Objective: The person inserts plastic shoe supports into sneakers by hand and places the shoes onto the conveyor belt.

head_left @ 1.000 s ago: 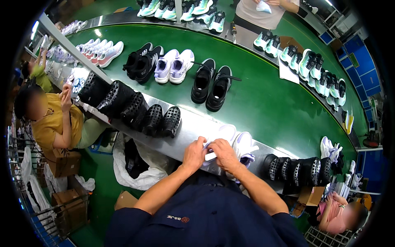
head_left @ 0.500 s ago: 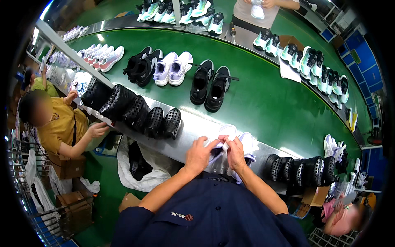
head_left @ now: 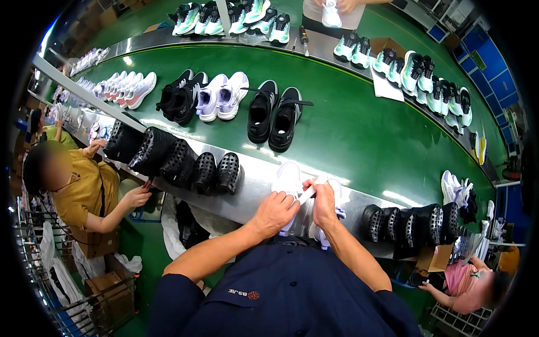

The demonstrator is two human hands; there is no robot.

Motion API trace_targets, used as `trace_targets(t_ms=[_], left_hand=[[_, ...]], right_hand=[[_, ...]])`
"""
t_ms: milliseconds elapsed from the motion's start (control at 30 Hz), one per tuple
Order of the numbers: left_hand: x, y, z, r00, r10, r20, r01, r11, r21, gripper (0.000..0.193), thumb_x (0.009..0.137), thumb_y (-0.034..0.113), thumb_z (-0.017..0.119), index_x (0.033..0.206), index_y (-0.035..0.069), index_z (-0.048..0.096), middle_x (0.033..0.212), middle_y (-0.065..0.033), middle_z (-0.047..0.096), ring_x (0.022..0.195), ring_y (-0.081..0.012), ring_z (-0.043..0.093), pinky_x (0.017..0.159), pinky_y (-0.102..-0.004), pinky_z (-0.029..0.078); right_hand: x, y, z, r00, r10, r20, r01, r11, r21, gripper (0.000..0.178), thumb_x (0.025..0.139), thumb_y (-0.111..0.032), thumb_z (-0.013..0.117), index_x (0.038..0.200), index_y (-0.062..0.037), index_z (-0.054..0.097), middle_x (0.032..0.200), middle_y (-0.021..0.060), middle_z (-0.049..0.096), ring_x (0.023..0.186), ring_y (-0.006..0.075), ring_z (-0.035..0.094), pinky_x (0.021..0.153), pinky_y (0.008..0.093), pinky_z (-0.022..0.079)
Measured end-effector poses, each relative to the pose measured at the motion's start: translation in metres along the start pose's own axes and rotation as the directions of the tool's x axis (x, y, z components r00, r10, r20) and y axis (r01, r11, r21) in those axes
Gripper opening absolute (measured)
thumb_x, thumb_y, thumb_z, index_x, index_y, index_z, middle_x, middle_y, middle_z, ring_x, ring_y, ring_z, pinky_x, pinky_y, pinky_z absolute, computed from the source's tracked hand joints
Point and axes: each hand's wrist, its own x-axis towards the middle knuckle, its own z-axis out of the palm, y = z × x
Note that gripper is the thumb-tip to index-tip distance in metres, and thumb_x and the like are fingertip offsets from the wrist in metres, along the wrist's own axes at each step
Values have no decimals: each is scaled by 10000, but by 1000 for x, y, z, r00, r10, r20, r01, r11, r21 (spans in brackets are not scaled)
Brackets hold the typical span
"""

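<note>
A pair of white and lilac sneakers stands on the metal ledge right in front of me. My left hand (head_left: 277, 212) is closed over the left sneaker (head_left: 285, 176), its fingers curled at the shoe's upper and covering much of it. The right sneaker (head_left: 338, 194) stands beside it, partly behind my right hand (head_left: 323, 203). Between the thumb and fingers of that hand is a narrow white strip (head_left: 307, 195), slanting down toward the left hand. Whether the strip is paper or a strap, I cannot tell.
Black perforated shoe moulds (head_left: 181, 163) line the ledge at left, more moulds (head_left: 409, 224) at right. Black sneakers (head_left: 274, 118) and lilac sneakers (head_left: 222, 96) sit on the green belt (head_left: 359, 140). Co-workers are at left (head_left: 90, 182), far side (head_left: 337, 14) and lower right (head_left: 469, 283).
My left hand has come away from the white strip and down onto the left sneaker. The right hand keeps the strip, now more exposed. The whole view has shifted slightly.
</note>
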Motion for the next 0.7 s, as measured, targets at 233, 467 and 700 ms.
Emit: trace_targets(t_ms=[233,467,700], left_hand=[[-5,-1,12,986,40,164,-43,999,18,236,813,152,603,1023,48,638,926,-94,563,924,-251,568,786,-377,473],[-36,19,-12,733,-662,159,680,700,-219,485,854,225,670,1289,40,563,1077,-181,628,1042,-329,618,891,-400,512],[-34,20,21,17,-592,806,901,-340,-269,659,791,96,682,1421,123,488,1071,-214,681,851,-342,684,649,-446,573]], right_hand=[[-1,-19,7,987,115,110,-116,993,-1,194,912,-92,495,1040,-21,621,985,87,658,836,130,588,760,258,489],[4,-55,-2,843,261,470,-39,902,-431,218,921,-45,659,1132,-8,620,1063,72,608,993,156,619,927,320,538],[5,-69,10,805,322,498,63,788,-612,149,951,-121,693,1041,-3,672,902,43,677,836,118,644,745,274,522]])
